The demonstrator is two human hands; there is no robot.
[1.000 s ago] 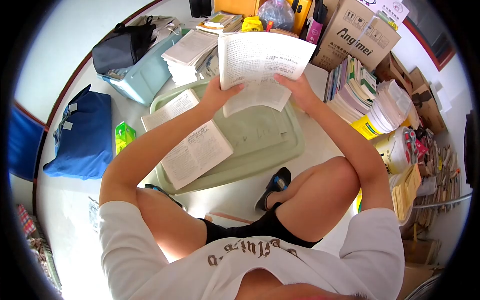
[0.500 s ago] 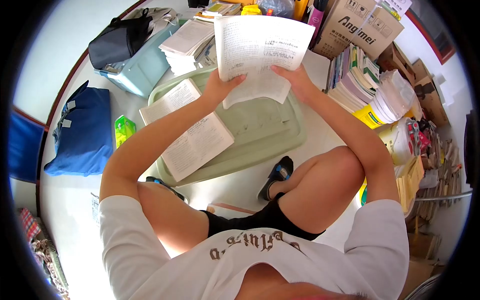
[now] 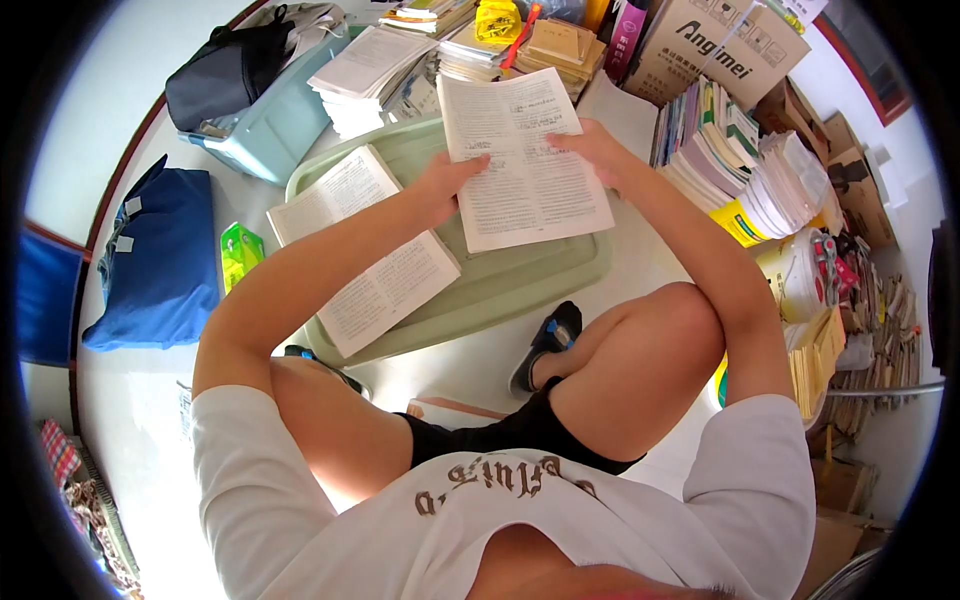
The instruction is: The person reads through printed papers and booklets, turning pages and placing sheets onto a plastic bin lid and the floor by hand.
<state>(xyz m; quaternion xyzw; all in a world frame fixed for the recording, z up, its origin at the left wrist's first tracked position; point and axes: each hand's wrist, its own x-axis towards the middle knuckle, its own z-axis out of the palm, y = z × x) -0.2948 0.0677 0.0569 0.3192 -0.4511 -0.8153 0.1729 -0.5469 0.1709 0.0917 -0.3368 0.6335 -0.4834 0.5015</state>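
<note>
Printed pages with handwritten notes [image 3: 530,195] are held above a pale green lid [image 3: 440,310]. My left hand [image 3: 448,185] grips their left edge, its thumb on the print and its other fingers hidden behind. At the right edge, my right hand [image 3: 595,152] holds the same pages with the thumb on top. An open book [image 3: 390,285] lies on the left part of the lid, partly covered by my left forearm.
Stacked papers [image 3: 370,70], a light blue bin [image 3: 270,120] and a blue bag [image 3: 160,260] are at the left. A green packet [image 3: 240,255] lies near the bag. Books [image 3: 710,145], a carton [image 3: 710,50] and a white bucket [image 3: 795,275] stand at the right.
The held pages have tilted down toward the lid, and their far edge has narrowed and flattened. Both hands keep their hold. The view has shifted slightly.
</note>
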